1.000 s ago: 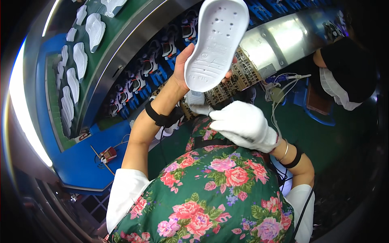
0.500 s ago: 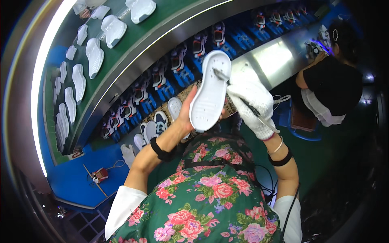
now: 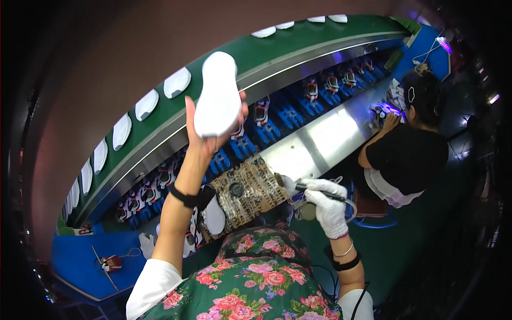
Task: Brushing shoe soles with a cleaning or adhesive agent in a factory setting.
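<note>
My left hand (image 3: 205,143) is raised over the edge of the green conveyor belt (image 3: 293,50), its fingers closed round a white shoe sole (image 3: 218,96). The thumb lies along the sole's left edge and the fingertips show at the right. Lower and to the right, my right hand (image 3: 329,213), in a white knit glove, grips a brush (image 3: 335,197) with a dark handle and a thin hose. The brush's pale head is by the right end of a tape-wrapped work surface (image 3: 248,200). Another white sole (image 3: 215,217) rests at that surface's left end.
Several white soles (image 3: 146,105) lie along the belt. Beneath it, shoe uppers (image 3: 261,113) sit in a row on blue racks. A metal table (image 3: 288,160) stretches right toward a seated co-worker (image 3: 410,154) handling a shoe. A blue table (image 3: 80,256) stands at the left.
My left hand has carried the sole up and left to the belt, its other face now showing. The brush has left the sole; my right hand has moved lower. The view has shifted.
</note>
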The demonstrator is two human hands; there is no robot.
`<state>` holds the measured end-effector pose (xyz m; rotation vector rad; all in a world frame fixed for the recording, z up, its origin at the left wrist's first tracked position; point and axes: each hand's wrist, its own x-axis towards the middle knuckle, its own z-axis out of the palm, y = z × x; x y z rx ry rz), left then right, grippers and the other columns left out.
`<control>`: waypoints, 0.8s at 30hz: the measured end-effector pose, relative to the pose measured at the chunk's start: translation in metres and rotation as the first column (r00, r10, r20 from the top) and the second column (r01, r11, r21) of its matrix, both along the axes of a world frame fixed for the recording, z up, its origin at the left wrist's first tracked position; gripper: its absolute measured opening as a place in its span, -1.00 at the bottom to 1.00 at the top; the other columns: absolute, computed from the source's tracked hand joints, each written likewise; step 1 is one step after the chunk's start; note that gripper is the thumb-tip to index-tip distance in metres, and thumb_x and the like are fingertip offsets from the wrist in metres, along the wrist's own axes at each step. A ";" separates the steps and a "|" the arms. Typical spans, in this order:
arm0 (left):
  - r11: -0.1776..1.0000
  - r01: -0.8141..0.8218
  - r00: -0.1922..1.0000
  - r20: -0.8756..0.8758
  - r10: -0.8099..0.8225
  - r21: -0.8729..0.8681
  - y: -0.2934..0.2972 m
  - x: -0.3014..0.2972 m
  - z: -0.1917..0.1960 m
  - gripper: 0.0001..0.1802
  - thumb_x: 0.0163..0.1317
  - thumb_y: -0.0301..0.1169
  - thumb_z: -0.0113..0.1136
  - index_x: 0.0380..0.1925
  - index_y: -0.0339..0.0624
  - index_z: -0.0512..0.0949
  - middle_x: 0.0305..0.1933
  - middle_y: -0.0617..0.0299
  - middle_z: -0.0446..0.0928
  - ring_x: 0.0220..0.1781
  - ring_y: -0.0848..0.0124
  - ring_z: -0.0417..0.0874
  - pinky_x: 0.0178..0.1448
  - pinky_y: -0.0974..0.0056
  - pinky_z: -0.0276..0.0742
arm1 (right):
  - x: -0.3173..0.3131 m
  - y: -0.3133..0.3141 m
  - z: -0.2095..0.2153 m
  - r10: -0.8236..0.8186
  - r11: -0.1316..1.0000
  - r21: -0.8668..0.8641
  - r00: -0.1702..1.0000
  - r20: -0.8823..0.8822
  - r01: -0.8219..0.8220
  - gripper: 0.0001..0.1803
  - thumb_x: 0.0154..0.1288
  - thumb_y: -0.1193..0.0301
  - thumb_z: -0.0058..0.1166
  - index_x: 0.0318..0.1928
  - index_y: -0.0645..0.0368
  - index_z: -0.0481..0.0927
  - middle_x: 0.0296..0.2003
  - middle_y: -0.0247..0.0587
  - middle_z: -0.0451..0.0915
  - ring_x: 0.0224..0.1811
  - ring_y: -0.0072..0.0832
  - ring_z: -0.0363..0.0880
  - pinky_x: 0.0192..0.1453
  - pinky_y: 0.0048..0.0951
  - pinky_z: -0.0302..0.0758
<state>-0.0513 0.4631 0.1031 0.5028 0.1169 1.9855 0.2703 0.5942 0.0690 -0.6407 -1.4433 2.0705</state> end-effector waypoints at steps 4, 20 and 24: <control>0.962 -0.228 0.839 0.472 0.272 -0.149 0.050 -0.079 0.010 0.04 0.41 0.40 -0.34 0.52 -0.30 0.01 0.56 -0.29 0.01 0.57 -0.20 0.11 0.59 -0.21 0.20 | -0.003 0.001 -0.025 0.106 0.994 -0.016 0.986 0.128 -0.105 -0.83 0.16 0.65 0.33 -0.20 0.31 0.77 -0.27 -0.25 0.76 -0.31 -0.65 0.66 -0.19 -0.61 0.57; 0.217 -0.970 -0.207 -0.829 -0.519 0.106 0.248 -0.146 0.026 -0.15 0.14 0.05 0.41 0.31 -0.26 0.41 0.34 -0.14 0.47 0.41 0.05 0.45 0.41 0.04 0.35 | 0.020 0.035 -0.051 0.107 0.973 -0.213 0.992 0.071 -0.090 -0.82 0.28 0.62 0.28 -0.10 0.32 0.75 -0.22 -0.17 0.77 -0.33 -0.59 0.69 -0.23 -0.58 0.61; 0.039 -0.962 -0.248 -0.808 -0.534 0.270 0.231 -0.184 0.002 -0.41 0.09 0.04 0.47 -0.12 -0.23 0.56 -0.06 -0.04 0.70 0.03 0.09 0.69 0.13 0.12 0.55 | 0.016 0.036 -0.054 0.124 0.969 -0.225 0.990 0.072 -0.105 -0.81 0.27 0.62 0.28 -0.10 0.31 0.75 -0.26 -0.19 0.77 -0.35 -0.62 0.67 -0.25 -0.60 0.59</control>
